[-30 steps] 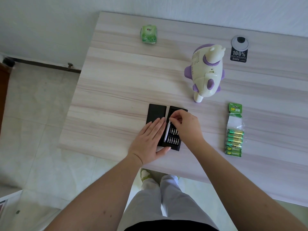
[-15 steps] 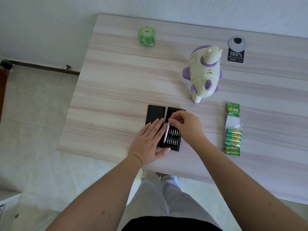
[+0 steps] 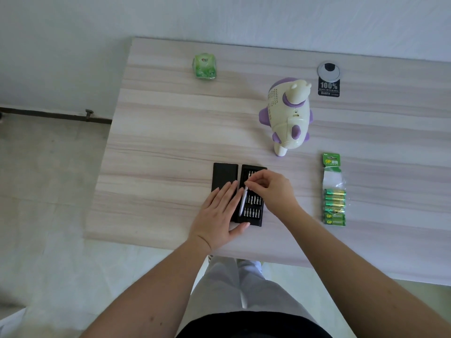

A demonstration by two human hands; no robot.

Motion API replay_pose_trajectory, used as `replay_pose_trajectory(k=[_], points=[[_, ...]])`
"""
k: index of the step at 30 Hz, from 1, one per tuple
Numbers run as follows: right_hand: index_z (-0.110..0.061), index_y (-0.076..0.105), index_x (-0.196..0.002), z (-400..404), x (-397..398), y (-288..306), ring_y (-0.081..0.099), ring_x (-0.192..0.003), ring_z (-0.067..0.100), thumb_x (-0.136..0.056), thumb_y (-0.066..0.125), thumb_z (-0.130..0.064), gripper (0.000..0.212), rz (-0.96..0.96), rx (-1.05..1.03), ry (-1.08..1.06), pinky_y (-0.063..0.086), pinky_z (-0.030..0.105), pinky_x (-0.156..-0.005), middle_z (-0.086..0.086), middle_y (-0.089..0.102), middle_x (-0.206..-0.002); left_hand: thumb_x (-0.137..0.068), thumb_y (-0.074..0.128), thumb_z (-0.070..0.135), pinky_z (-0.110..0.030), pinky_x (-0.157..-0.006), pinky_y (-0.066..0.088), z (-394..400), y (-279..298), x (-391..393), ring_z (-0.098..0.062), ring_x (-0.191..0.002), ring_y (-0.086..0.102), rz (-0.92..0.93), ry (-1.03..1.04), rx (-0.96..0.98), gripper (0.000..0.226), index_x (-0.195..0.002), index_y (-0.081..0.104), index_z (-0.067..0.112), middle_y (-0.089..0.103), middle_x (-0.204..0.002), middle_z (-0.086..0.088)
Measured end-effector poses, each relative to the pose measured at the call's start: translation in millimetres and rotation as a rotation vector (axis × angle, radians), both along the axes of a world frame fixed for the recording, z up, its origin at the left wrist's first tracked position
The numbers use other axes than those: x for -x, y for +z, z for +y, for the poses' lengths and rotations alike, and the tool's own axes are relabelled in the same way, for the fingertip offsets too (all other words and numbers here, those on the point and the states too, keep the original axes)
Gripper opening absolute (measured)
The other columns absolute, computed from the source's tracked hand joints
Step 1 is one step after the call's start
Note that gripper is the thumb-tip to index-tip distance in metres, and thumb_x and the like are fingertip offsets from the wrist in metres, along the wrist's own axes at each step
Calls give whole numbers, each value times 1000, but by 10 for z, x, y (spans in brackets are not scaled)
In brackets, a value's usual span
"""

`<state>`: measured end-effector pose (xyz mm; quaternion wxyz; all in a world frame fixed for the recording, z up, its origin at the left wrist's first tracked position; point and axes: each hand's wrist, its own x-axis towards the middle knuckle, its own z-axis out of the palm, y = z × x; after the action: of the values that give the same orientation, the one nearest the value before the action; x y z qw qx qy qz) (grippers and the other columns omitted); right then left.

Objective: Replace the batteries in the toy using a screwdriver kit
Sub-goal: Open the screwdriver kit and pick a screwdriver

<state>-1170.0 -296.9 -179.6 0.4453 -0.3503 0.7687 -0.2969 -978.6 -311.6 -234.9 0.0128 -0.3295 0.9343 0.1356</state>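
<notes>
Head view, looking down on the pale wood-grain table (image 3: pixel 158 147). I laid my left hand (image 3: pixel 219 215) flat, fingers straight and close together, across the seam between the black lid (image 3: pixel 224 174) and the open screwdriver kit (image 3: pixel 255 208), thumb at the kit's near edge. My right hand (image 3: pixel 271 189) hovered over the kit's far half, thumb and forefinger pinched at the upper end of the silver screwdriver handle (image 3: pixel 243 203), which lay along the tray's left side beside the rows of bits. The white-and-purple toy (image 3: pixel 289 118) lay beyond the kit, well apart from both hands. The green battery pack (image 3: pixel 334 191) sat to its right. A green cube-shaped packet (image 3: pixel 204 66) and a black "100%" tag (image 3: pixel 328 87) lay at the far edge.
</notes>
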Motion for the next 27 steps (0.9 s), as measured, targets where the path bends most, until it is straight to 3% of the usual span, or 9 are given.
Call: replay_pose_trajectory(k=[8, 10, 12, 14, 17, 23, 27], points=[[-29, 66, -84, 58, -92, 124, 64, -81, -1, -85, 70, -28, 5, 13, 3, -83, 49, 17, -72, -12, 69, -82, -92, 39, 60, -35, -122, 6, -84, 105, -12, -13, -150, 2, 106, 29, -248, 76, -154, 23, 18, 12, -163, -1], [-29, 66, -83, 71, -98, 145, 64, -81, 1, -85, 71, -27, 6, 4, 1, -113, 49, 19, -74, -12, 69, -82, -91, 39, 59, -33, -121, 9, -131, 158, -11, -12, -150, 7, 199, 88, -362, 72, -150, 33, 18, 20, -161, -1], [-29, 66, -82, 72, -104, 188, 64, -81, 1, -85, 71, -27, 6, -12, 11, -148, 50, 21, -75, -12, 69, -81, -92, 43, 54, -32, -118, 19, -188, 237, 31, -15, -146, 22, 293, 113, -353, 63, -143, 45, 17, 36, -154, -2], [-27, 67, -84, 59, -114, 266, 65, -81, 1, -85, 71, -27, 4, -36, 28, -179, 51, 21, -76, -12, 70, -82, -93, 49, 48, -30, -111, 34, -237, 383, 128, -15, -134, 43, 385, 150, -365, 51, -132, 56, 16, 53, -139, -1], [-21, 68, -87, 24, -124, 463, 67, -80, 3, -85, 72, -22, 5, -142, 77, -298, 52, 21, -76, -8, 72, -82, -94, 58, 38, -26, -90, 48, -321, 684, 311, -6, -100, 61, 421, 288, -548, 32, -119, 60, 20, 67, -109, 7], [-14, 66, -83, -56, -106, 1004, 68, -82, 16, -86, 69, -8, 8, -441, 255, -493, 54, 30, -84, 7, 73, -86, -94, 61, 28, -42, -74, 57, -513, 1286, 489, -10, -64, 68, 598, 381, -734, 11, -105, 63, 30, 72, -79, 5], [-11, 63, -86, -151, -95, 1496, 68, -80, 13, -89, 62, -7, 5, -669, 377, -634, 56, 27, -79, 4, 72, -88, -93, 62, 27, -30, -65, 56, -631, 1800, 500, -8, -58, 64, 709, 308, -659, 12, -104, 67, 28, 70, -75, 7]])
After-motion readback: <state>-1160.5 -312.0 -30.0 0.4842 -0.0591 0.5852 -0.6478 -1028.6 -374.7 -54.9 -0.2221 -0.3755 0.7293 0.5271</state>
